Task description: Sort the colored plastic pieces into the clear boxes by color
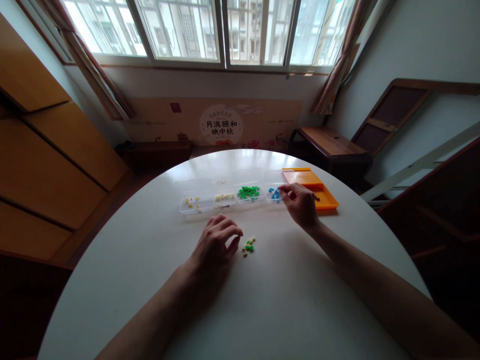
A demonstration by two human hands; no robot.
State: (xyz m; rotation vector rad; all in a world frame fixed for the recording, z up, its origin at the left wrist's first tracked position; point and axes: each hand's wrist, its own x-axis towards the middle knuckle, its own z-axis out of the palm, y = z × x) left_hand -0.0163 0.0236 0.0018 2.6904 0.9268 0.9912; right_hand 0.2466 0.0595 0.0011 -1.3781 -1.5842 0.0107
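Four clear plastic boxes (235, 195) were lined up on the round white table (285, 300) beside one orange plastic tray (313, 189). The right hand (300, 204) was pinched at the blue-bead box (275, 193). The left hand (217, 241), loosely curled, was held by a small pile of green and yellow beads (248, 246).

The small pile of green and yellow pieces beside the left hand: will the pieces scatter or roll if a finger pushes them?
The small pile looks like tiny loose pieces, so a push would probably scatter them. The white table looks smooth, so they may slide easily. They seem very light; the left hand would likely need a fingertip pinch.

Daylight from windows (225, 30) overexposed; room sides dim; soft shadows on table (281, 300); edges bowed by wide lens.
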